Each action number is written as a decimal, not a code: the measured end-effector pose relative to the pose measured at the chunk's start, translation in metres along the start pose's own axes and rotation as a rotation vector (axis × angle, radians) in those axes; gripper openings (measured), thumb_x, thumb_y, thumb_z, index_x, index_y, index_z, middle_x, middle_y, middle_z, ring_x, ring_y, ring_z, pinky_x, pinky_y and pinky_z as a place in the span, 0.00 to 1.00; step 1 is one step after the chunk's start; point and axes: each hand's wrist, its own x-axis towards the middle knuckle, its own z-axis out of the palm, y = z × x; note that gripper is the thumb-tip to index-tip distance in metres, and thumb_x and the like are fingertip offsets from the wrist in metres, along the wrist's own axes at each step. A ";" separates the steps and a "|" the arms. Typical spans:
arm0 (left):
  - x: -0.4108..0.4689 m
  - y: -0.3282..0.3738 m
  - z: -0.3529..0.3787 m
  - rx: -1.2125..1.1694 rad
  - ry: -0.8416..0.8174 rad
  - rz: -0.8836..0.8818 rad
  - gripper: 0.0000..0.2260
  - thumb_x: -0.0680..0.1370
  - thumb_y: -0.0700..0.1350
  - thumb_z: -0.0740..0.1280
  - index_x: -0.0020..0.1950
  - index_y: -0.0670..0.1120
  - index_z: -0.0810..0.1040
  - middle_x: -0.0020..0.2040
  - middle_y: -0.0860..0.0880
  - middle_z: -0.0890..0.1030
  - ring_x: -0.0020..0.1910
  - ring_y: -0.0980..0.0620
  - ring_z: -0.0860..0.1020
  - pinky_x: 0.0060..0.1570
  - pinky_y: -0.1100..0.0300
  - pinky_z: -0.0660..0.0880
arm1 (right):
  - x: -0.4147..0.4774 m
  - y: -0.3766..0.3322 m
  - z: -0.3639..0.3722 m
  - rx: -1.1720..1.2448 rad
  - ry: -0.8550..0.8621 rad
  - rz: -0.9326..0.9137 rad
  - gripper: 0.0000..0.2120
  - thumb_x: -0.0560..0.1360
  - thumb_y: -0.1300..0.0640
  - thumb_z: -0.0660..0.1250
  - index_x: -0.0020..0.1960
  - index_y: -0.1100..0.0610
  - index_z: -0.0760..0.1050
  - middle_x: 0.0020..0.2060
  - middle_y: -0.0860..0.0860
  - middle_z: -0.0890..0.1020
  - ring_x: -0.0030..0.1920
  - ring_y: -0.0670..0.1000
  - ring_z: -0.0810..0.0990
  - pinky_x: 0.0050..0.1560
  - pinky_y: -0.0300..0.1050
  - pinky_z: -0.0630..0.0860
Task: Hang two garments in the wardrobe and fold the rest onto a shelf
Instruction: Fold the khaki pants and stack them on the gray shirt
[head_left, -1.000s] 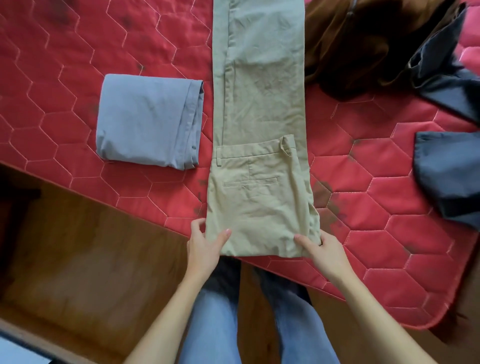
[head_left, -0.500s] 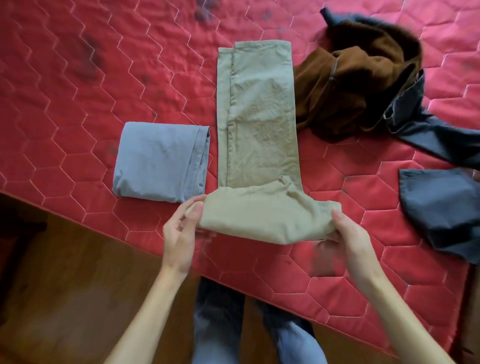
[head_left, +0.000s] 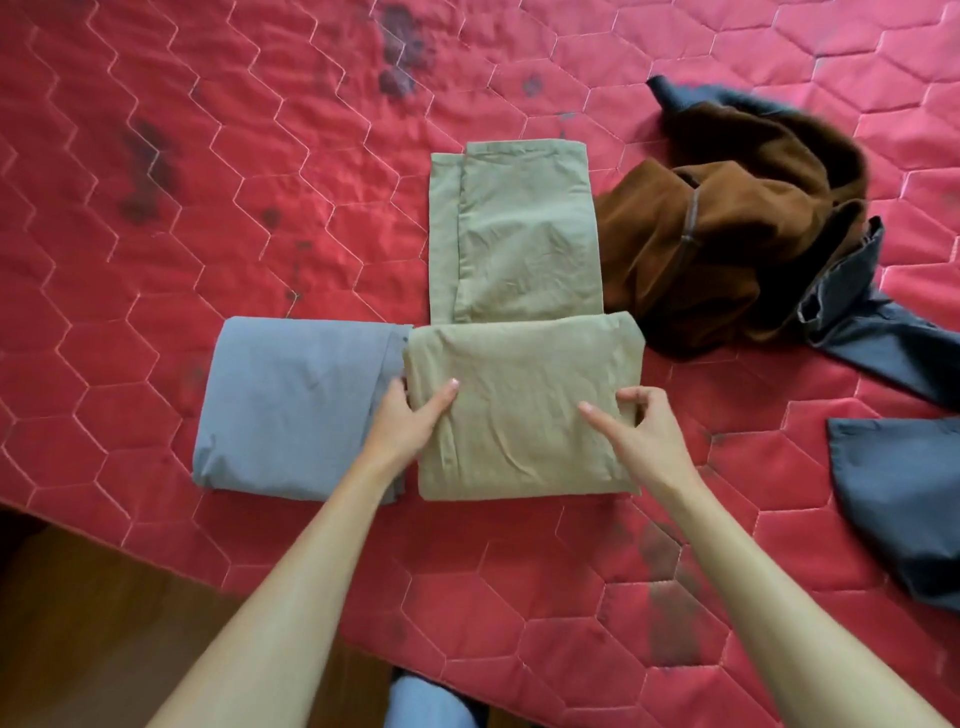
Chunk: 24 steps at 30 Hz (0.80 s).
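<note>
Left hand (head_left: 410, 421) grips the left edge of the folded khaki trousers (head_left: 519, 364): thumb flat on top, fingers tucked down the side between the khaki and the neighbouring grey garment (head_left: 291, 405). Right hand (head_left: 644, 441) holds the right edge the same way, with its thumb stretched across the top cloth and its fingers curled at the edge; whether they reach under the fold cannot be told. Both hands are partly closed, pinching fabric, not spread flat. The trousers lie on the red quilted bed (head_left: 260, 156), the near part doubled over into a thick rectangle and the leg ends sticking out flat beyond it, away from the person. The grey garment is a neat folded square touching the khaki fold's left side. A brown garment (head_left: 727, 244) is heaped unfolded just right of the trouser legs and touches them. Dark navy cloth (head_left: 904, 493) lies loose further right, part of it under the brown heap. Wooden floor (head_left: 78, 623) shows at bottom left, and a blue-jeaned leg (head_left: 426, 701) shows at the bottom edge.
</note>
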 end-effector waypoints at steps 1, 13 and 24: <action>0.006 -0.005 0.004 0.030 -0.009 -0.037 0.25 0.76 0.58 0.72 0.65 0.43 0.74 0.58 0.50 0.80 0.59 0.50 0.80 0.59 0.56 0.75 | 0.006 0.003 0.006 0.023 -0.017 0.015 0.29 0.70 0.45 0.76 0.62 0.51 0.65 0.61 0.48 0.74 0.60 0.49 0.74 0.58 0.43 0.71; 0.019 -0.010 0.010 -0.283 -0.214 -0.192 0.33 0.64 0.52 0.82 0.67 0.48 0.77 0.57 0.52 0.85 0.55 0.55 0.84 0.58 0.55 0.79 | 0.043 0.002 0.023 -0.012 -0.035 0.131 0.36 0.61 0.40 0.80 0.61 0.52 0.68 0.56 0.45 0.78 0.57 0.49 0.78 0.61 0.50 0.75; -0.074 -0.080 0.012 -0.186 -0.187 -0.408 0.29 0.66 0.65 0.77 0.58 0.46 0.83 0.51 0.53 0.87 0.53 0.56 0.84 0.54 0.61 0.80 | -0.055 0.082 0.021 -0.100 -0.129 0.371 0.32 0.59 0.41 0.82 0.58 0.48 0.74 0.52 0.44 0.82 0.52 0.47 0.82 0.58 0.52 0.78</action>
